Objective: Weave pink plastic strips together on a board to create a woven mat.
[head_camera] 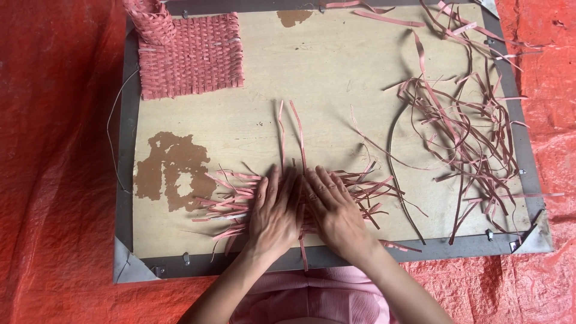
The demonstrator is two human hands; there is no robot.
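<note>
My left hand [273,210] and my right hand [335,207] lie flat, side by side, pressing down on a small loose weave of pink strips [234,201] near the front edge of a wooden board [324,72]. Fingers of both hands are spread and point away from me. Strip ends stick out left, right and forward from under the palms, and two long strips [291,132] run straight up the board. The middle of the weave is hidden beneath my hands.
A finished pink woven mat [192,57] with a rolled piece [150,21] lies at the board's far left corner. A tangle of loose pink strips [468,129] fills the right side. Orange tarpaulin [54,162] surrounds the metal-edged board.
</note>
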